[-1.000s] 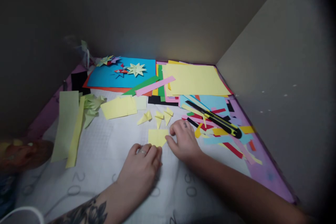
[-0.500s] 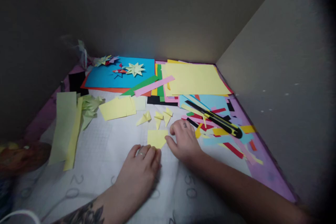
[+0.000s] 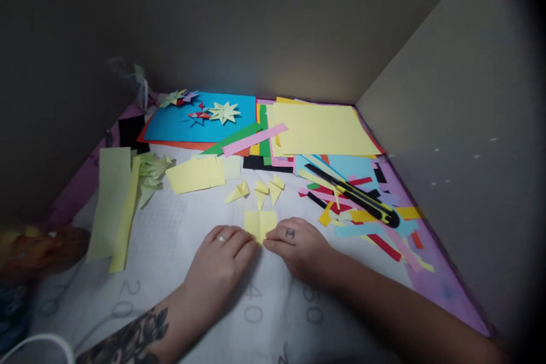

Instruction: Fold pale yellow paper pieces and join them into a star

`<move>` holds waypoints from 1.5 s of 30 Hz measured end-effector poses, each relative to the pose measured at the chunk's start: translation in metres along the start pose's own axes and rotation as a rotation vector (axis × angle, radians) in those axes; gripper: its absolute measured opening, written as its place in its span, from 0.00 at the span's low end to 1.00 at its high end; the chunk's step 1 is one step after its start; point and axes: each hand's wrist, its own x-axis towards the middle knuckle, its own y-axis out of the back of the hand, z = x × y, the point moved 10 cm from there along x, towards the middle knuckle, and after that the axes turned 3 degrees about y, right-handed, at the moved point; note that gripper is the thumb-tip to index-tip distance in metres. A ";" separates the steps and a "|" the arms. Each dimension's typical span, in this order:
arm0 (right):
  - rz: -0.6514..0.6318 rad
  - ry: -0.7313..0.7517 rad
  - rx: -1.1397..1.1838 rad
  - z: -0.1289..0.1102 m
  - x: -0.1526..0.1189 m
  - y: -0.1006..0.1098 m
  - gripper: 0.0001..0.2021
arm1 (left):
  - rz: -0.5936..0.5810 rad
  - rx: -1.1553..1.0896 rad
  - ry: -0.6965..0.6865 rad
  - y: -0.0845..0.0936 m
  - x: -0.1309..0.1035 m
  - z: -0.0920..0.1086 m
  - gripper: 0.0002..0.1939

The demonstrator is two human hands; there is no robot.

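Observation:
A small yellow paper square [image 3: 260,223] with a crease down its middle lies between my hands. My left hand [image 3: 226,253] has its fingers closed at the square's lower left edge. On the lower right edge, my right hand [image 3: 298,244] pinches the paper between thumb and bent forefinger. Just beyond the square sit several small folded yellow pieces [image 3: 261,190]. A few flat yellow paper pieces [image 3: 196,173] are farther off to the left. The square's lower corners are partly hidden by my fingertips.
A utility knife [image 3: 354,196] rests on coloured paper scraps [image 3: 375,242] at right. Yellow sheets [image 3: 319,128] and a blue sheet [image 3: 170,131] bearing folded paper stars [image 3: 224,112] lie at the back. Long pale strips [image 3: 113,205] are at left. Walls [image 3: 443,142] bound the table.
My right hand has moved down and toward my left, from the square's right side to its lower edge. The middle crease now shows. The view has shifted slightly.

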 end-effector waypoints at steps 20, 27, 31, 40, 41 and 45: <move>-0.124 -0.005 -0.178 0.000 0.005 0.001 0.11 | -0.002 -0.071 -0.011 -0.003 -0.002 -0.015 0.09; -0.196 0.046 -0.058 -0.009 0.006 -0.001 0.11 | -0.074 -0.264 0.167 -0.012 0.001 -0.034 0.08; -0.186 0.075 -0.038 -0.009 0.005 0.001 0.09 | -0.109 -0.347 0.271 -0.012 0.007 -0.042 0.07; -0.162 0.077 -0.032 -0.007 0.001 0.001 0.09 | -0.126 -0.252 0.352 -0.013 0.018 -0.048 0.08; -0.148 0.068 -0.038 -0.006 0.000 0.001 0.09 | -0.129 -0.239 0.361 -0.014 0.019 -0.049 0.08; -0.092 0.044 -0.033 -0.004 -0.001 0.001 0.10 | -0.140 -0.195 0.399 -0.015 0.020 -0.050 0.09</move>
